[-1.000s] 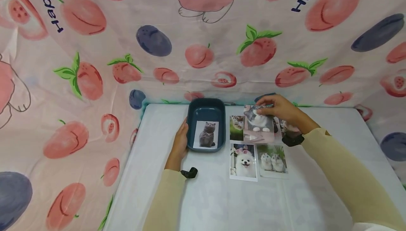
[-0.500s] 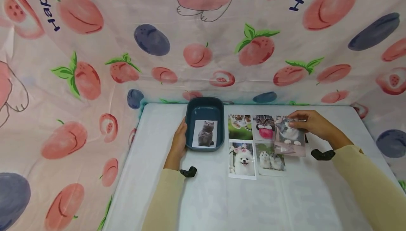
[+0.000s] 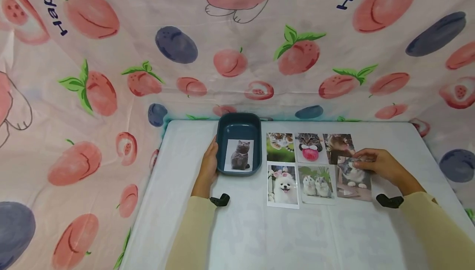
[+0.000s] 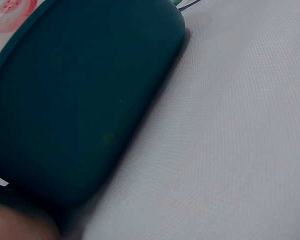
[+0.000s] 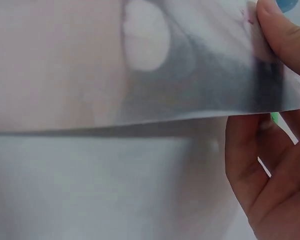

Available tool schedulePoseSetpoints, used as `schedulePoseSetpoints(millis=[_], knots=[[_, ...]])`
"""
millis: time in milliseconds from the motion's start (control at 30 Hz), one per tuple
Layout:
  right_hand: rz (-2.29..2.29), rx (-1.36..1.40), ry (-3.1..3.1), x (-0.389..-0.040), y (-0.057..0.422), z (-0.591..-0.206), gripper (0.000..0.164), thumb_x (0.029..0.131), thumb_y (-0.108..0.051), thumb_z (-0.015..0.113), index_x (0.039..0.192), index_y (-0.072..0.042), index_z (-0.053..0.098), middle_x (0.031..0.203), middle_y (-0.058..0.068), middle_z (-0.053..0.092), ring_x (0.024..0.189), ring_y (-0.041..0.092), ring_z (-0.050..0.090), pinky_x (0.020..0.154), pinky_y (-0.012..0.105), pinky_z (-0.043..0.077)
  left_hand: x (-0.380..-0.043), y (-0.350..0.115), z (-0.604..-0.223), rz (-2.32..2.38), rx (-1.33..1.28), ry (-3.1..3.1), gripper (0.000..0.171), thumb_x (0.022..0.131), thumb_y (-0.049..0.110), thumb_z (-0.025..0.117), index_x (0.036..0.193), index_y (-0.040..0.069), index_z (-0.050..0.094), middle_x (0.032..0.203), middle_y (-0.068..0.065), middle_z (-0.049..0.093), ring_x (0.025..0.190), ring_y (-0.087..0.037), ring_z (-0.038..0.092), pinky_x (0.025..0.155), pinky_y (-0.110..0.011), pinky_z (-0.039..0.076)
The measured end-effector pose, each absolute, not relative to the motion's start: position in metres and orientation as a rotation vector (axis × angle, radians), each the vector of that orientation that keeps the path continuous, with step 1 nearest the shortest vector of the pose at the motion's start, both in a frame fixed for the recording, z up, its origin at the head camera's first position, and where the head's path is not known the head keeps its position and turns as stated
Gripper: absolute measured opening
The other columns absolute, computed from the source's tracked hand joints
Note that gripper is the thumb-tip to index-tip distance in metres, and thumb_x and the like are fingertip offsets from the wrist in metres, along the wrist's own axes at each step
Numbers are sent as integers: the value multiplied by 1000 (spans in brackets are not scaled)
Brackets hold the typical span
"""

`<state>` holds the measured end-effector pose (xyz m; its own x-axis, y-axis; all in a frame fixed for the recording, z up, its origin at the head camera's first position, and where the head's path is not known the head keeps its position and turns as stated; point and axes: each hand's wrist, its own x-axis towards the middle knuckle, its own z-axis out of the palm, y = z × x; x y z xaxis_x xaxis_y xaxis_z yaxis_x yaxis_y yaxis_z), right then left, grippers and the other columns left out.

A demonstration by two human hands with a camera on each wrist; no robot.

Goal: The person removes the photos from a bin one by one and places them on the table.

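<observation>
In the head view my right hand (image 3: 384, 167) pinches the upper right corner of a photo card of a grey-and-white cat (image 3: 355, 181). The right wrist view shows the thumb (image 5: 285, 37) over the card (image 5: 190, 75) and other fingers beneath it, with the card's lower edge lifted off the cloth. My left hand (image 3: 208, 162) rests along the left wall of a dark blue-green tray (image 3: 239, 120), fingers fairly straight. A photo card of a grey cat (image 3: 240, 155) lies in the tray. Close up, the tray's side (image 4: 90, 100) fills much of the left wrist view.
Beside the tray lie photo cards: a tiger cub (image 3: 281, 147), a tabby with a pink ball (image 3: 310, 148), a brown animal (image 3: 338, 144), a white dog (image 3: 283, 185) and two small grey-white animals (image 3: 316, 184). A fruit-print curtain (image 3: 230, 35) stands behind the white-covered table (image 3: 282, 237).
My right hand has carried the cat card rightward and toward me, from over the upper row to the right end of the lower row. The left hand has stayed at the tray.
</observation>
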<state>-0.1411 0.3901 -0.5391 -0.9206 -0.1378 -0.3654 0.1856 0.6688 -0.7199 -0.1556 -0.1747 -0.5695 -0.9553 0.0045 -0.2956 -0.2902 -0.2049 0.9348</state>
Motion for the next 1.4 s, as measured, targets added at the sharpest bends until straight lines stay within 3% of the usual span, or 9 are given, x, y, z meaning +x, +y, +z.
schedulePoseSetpoints(millis=[233,500,900,1400], knots=[[-1076,54,2620,-134,386,-549,55,87,-45,80,121,-3,69,103,-1,72,83,5,60,70,20,52,-156,-174,-570,2264,-334,1858,48,112,43,32,159,40,32,168,12,26,158,-17,17,129,-43,16],[-999,-37,2701,-135,380,-558,44,88,-44,80,112,-9,74,110,10,72,87,4,58,71,22,51,-156,-176,-571,2286,-328,1835,49,112,42,32,161,37,30,168,11,25,157,-17,17,129,-42,16],[-858,-55,2837,-129,369,-559,37,87,-39,82,109,-10,76,101,13,73,86,20,62,70,31,50,-157,-176,-572,2279,-308,1854,49,112,43,32,160,36,31,168,12,25,158,-16,16,129,-41,15],[-743,-77,2898,-129,366,-559,38,83,-41,84,105,-11,78,96,10,70,85,23,59,68,33,47,-156,-175,-570,2301,-308,1857,49,112,42,32,160,35,32,168,11,27,157,-16,18,129,-42,17]])
